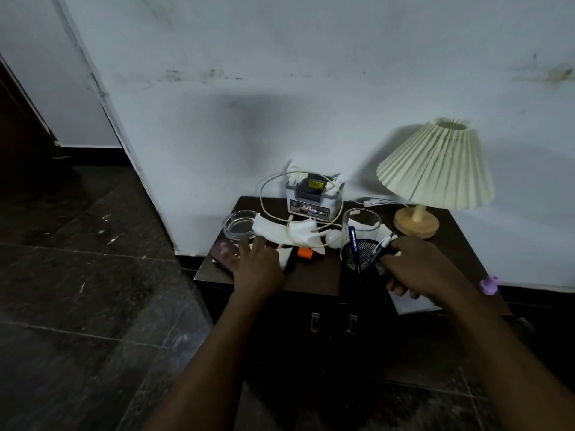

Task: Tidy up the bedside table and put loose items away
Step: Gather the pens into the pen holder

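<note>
Reaching over the bedside table [314, 276], the right hand [417, 265] closes on a pen [378, 251] angled tip-down into the mesh pen holder [362, 258]; the left hand [253, 262], fingers spread, lies flat on papers beside an orange item [305, 252].

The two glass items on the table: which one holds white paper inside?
The tall glass beside the lamp base holds the paper. The low round glass dish at the left back corner looks empty.
</note>
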`<state>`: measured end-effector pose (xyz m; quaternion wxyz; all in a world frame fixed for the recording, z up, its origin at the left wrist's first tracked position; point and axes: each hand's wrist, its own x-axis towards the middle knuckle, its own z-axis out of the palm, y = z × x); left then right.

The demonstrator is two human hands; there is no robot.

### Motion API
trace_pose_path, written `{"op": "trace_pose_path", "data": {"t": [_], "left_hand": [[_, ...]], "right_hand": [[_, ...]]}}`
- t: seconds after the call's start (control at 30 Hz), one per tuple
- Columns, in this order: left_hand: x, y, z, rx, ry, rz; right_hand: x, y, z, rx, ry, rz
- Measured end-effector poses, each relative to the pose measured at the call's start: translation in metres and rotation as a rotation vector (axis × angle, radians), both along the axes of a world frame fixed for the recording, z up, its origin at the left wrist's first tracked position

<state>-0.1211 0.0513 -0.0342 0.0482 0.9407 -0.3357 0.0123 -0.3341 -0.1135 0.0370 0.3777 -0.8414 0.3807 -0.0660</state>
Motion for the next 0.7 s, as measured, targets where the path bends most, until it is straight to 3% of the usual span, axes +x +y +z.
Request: {"op": "trace_pose_path", "data": {"t": [0.2, 0.27, 0.33, 0.47, 0.7], "left_hand": [[0.038, 0.012, 0.027, -0.656, -0.039, 0.317], [0.051, 0.017, 0.034, -0.789, 0.01, 0.42], [0.059, 0.019, 0.031, -0.694, -0.011, 0.436], [0.063, 0.014, 0.017, -0.311, 0.024, 0.337], [0.034, -0.004, 0.012, -0.163, -0.001, -0.121]], "right_hand": [[0.004, 0.002, -0.002, 0.039, -0.031, 0.001], [0.006, 0.003, -0.002, 0.046, -0.034, 0.006], [0.009, 0.004, -0.003, 0.042, -0.033, 0.016], [0.014, 0.006, -0.005, 0.052, -0.023, 0.025], [0.017, 0.007, -0.006, 0.077, -0.023, 0.017]]}}
